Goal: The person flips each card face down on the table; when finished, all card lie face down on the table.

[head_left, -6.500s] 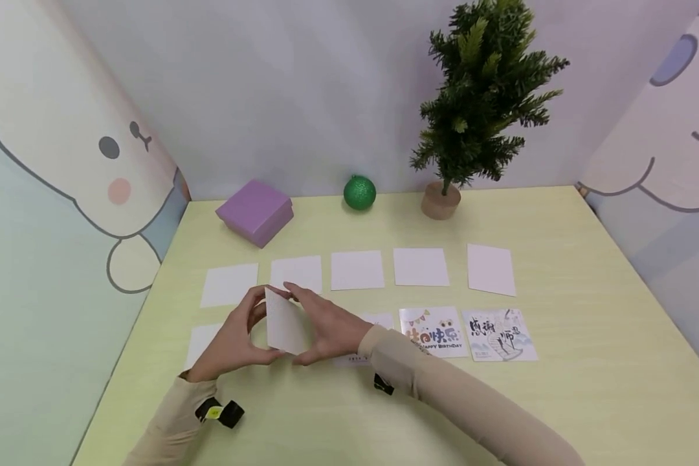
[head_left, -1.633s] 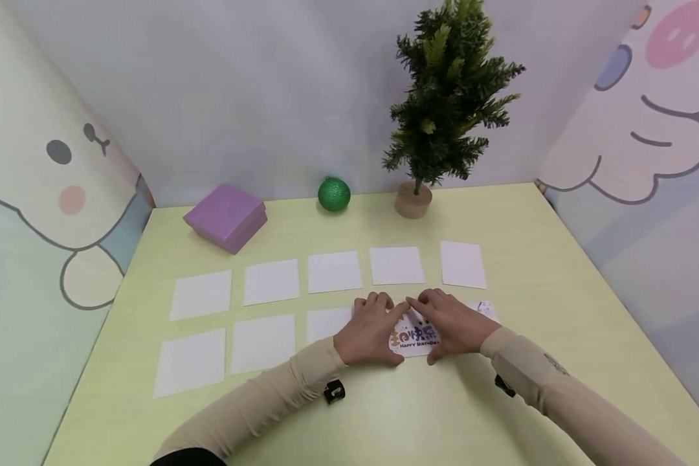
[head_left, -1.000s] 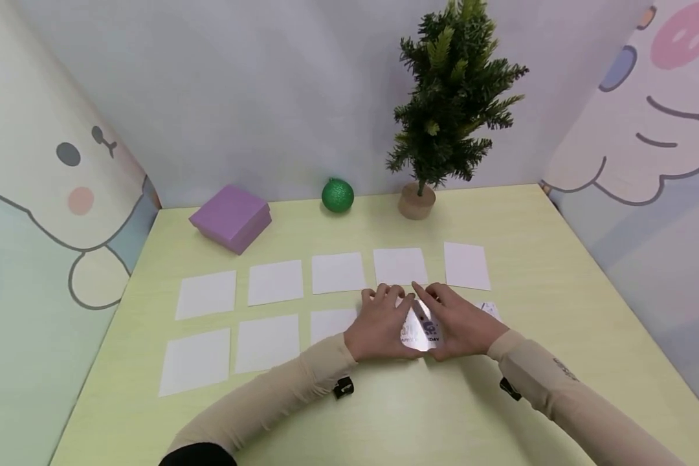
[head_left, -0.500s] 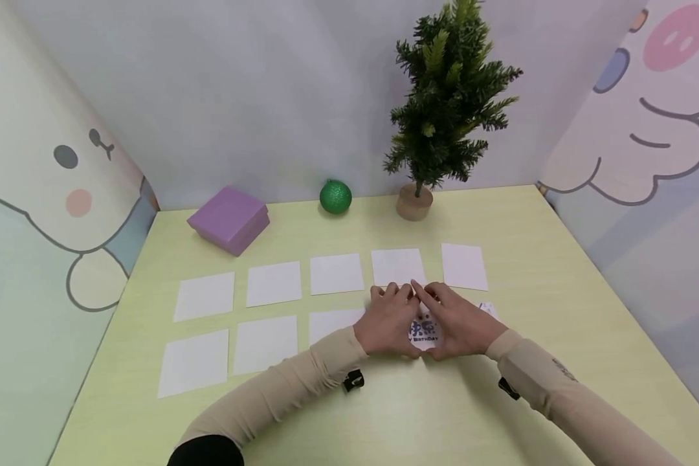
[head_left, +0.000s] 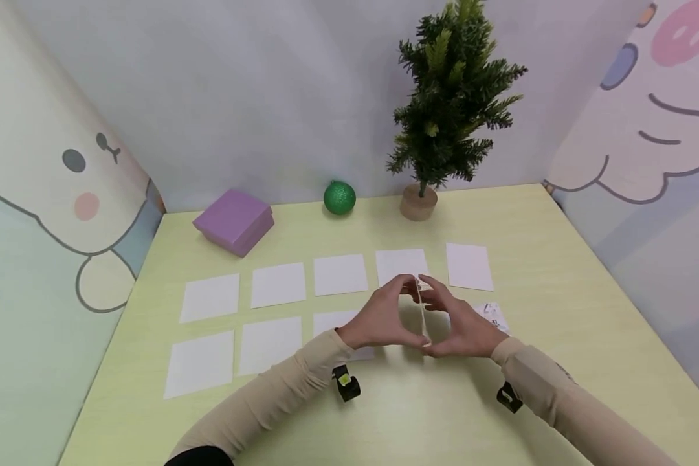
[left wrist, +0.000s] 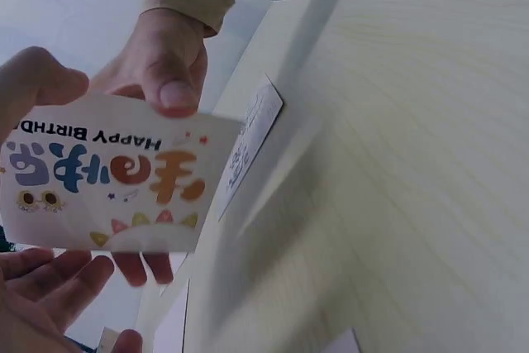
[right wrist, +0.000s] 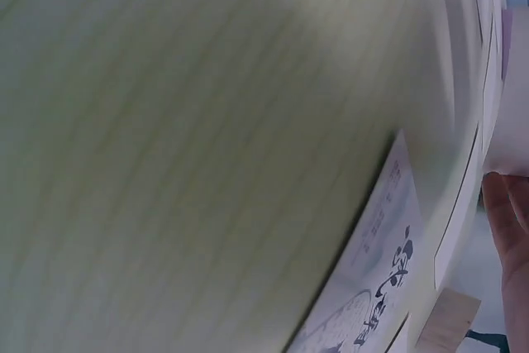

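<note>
A birthday card (head_left: pixel 421 310) (left wrist: pixel 116 173) stands on edge between the two hands, seen nearly edge-on in the head view. Its printed side, with "Happy Birthday" upside down, faces the left wrist view. My left hand (head_left: pixel 381 317) has its thumb and fingers at the card's near and far edges. Opposite, my right hand (head_left: pixel 466 329) grips the same edges, its thumb (left wrist: pixel 175 95) over the lettered edge and fingertips under the other. Past the right hand lies a card with dark calligraphy (head_left: pixel 493 315) (right wrist: pixel 372 291), partly hidden by that hand.
Several blank white cards (head_left: pixel 210 298) lie in two rows across the table (head_left: pixel 419 414). Along the back stand a purple box (head_left: pixel 233 220), a green glitter ball (head_left: pixel 340 198) and a small artificial tree (head_left: pixel 451 97) on a wooden base. Walls enclose the back and sides.
Earlier both hands raised a blank-faced card farther left; it now lies in the front row. They moved right to the birthday card, lying flat, and have tipped it up on edge.
</note>
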The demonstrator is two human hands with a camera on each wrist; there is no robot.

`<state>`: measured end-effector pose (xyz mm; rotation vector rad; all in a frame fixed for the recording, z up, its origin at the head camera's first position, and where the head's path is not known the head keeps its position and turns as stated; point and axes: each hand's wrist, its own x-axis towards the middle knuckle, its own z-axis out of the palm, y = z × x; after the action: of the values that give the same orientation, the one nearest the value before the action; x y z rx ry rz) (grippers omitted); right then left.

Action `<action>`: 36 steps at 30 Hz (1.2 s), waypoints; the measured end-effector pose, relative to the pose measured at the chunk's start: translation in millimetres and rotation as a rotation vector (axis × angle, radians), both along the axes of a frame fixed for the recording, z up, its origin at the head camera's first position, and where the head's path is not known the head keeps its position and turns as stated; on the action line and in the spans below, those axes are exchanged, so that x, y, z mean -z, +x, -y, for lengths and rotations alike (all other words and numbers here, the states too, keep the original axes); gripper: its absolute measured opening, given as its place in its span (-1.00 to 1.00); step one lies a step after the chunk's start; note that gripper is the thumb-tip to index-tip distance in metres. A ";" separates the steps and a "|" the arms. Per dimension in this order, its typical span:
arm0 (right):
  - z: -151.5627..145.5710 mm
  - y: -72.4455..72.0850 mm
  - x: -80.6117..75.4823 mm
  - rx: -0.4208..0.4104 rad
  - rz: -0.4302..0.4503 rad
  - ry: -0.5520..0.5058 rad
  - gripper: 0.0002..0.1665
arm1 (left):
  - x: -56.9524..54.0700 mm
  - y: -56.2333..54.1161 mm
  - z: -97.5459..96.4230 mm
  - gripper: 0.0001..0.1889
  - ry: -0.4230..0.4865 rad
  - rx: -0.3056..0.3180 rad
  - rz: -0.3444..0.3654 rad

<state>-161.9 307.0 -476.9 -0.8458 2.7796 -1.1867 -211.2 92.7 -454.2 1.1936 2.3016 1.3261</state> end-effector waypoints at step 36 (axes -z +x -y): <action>-65.9 5.0 -21.5 0.061 -0.071 0.529 0.03 | 20.4 10.0 -53.8 -0.12 -0.605 -0.047 -0.606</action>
<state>-156.9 372.9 -455.5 -0.7592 2.9631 -0.3810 -201.2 146.5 -474.5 1.4348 2.8266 0.2029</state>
